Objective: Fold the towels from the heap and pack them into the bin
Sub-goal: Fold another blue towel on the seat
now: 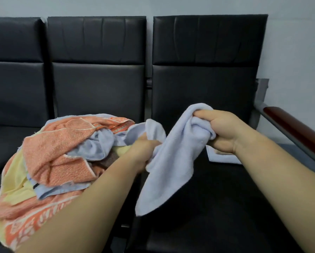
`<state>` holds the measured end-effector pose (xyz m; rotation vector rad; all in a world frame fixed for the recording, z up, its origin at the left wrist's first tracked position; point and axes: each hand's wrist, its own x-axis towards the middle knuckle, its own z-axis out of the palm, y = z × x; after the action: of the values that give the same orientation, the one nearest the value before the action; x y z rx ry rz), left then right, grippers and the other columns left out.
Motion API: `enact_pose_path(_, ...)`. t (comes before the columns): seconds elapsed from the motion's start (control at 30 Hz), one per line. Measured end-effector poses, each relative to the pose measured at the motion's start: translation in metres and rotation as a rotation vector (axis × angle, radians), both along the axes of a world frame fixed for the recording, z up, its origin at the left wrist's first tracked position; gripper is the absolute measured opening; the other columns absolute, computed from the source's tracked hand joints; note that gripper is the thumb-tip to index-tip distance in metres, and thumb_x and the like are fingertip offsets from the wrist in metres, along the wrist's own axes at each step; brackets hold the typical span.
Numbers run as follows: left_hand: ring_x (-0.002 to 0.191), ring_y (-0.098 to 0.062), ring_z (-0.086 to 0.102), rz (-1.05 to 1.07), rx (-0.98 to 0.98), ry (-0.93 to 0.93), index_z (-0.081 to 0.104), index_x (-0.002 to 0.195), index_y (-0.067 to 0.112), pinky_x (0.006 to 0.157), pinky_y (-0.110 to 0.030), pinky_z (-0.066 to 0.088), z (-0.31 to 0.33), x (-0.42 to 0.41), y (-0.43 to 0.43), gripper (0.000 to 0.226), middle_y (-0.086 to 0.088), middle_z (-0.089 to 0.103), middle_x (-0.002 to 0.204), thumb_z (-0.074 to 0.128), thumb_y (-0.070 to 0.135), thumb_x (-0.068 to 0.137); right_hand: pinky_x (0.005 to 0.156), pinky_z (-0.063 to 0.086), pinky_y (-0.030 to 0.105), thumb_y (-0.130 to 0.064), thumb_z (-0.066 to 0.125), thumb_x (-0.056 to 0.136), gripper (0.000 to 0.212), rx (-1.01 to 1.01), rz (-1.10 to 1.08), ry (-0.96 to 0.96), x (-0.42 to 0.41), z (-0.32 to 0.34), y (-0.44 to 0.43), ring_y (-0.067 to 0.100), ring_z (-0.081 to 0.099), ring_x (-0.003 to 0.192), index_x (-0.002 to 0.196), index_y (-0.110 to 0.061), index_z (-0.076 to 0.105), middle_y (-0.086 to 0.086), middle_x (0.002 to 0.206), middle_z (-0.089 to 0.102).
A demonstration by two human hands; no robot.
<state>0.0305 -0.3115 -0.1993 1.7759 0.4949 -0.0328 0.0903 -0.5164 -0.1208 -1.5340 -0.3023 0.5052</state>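
A row of black padded seats (pixel 98 70) stands against a pale grey wall (pixel 295 42); a reddish-brown armrest (pixel 295 126) ends it.

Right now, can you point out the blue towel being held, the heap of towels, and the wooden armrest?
blue towel (pixel 171 161): head view, its hanging middle.
heap of towels (pixel 58 147): head view, the orange towel on top.
wooden armrest (pixel 295 130): head view, its brown top surface.

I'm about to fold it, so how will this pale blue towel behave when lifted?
Probably floppy: the pale blue towel hangs limply below the left hand and right hand. Likely light and not slippery: bunched grips hold it up.
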Motion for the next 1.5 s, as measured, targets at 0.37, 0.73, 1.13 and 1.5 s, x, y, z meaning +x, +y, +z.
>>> enact_pose_path(0.37, 0.095, -0.012, 0.069, -0.380, 0.024, -0.027, 0.059, 0.125, 0.026, 0.078, -0.030, 0.054, -0.045, 0.002, -0.082, 0.046, 0.001, 0.071, 0.107, 0.077, 0.041, 0.085, 0.099, 0.056, 0.044, -0.028, 0.070, 0.097, 0.027, -0.217, -0.182, 0.381, 0.010, -0.103, -0.073, 0.030, 0.077, 0.094, 0.099, -0.002, 0.079, 0.020, 0.104, 0.078)
enact_pose_path(0.73, 0.092, -0.029, 0.067, -0.223, -0.592, -0.066, 0.062, 0.103, 0.001, 0.081, -0.038, 0.054, -0.075, 0.019, -0.079, 0.015, -0.019, 0.068, 0.101, 0.061, 0.016, 0.099, 0.055, 0.047, 0.031, -0.035, 0.081, 0.088, 0.033, -0.248, -0.123, 0.172, 0.037, -0.119, -0.098, 0.019, 0.060, 0.061, 0.109, -0.012, 0.072, 0.013, 0.089, 0.071)
enact_pose_path(1.13, 0.088, -0.003, 0.055, -0.122, 0.697, -0.193, 0.059, 0.096, 0.031, 0.072, -0.022, 0.042, -0.097, 0.016, -0.044, 0.024, 0.008, 0.053, 0.099, 0.076, 0.041, 0.083, 0.079, 0.051, 0.033, -0.027, 0.079, 0.086, 0.036, -0.625, -0.167, -0.198, 0.027, -0.145, -0.086, 0.013, 0.059, 0.097, 0.114, -0.031, 0.056, -0.007, 0.113, 0.059)
enact_pose_path(1.5, 0.062, -0.005, 0.047, -0.569, 0.759, -0.055, 0.060, 0.076, 0.019, 0.067, -0.031, 0.046, -0.106, 0.010, -0.051, 0.020, 0.009, 0.054, 0.068, 0.070, 0.030, 0.089, 0.079, 0.059, 0.029, 0.001, 0.065, 0.097, 0.017, 0.202, -0.205, 0.195, 0.023, -0.134, -0.074, 0.018, 0.066, 0.091, 0.102, -0.015, 0.064, 0.006, 0.099, 0.070)
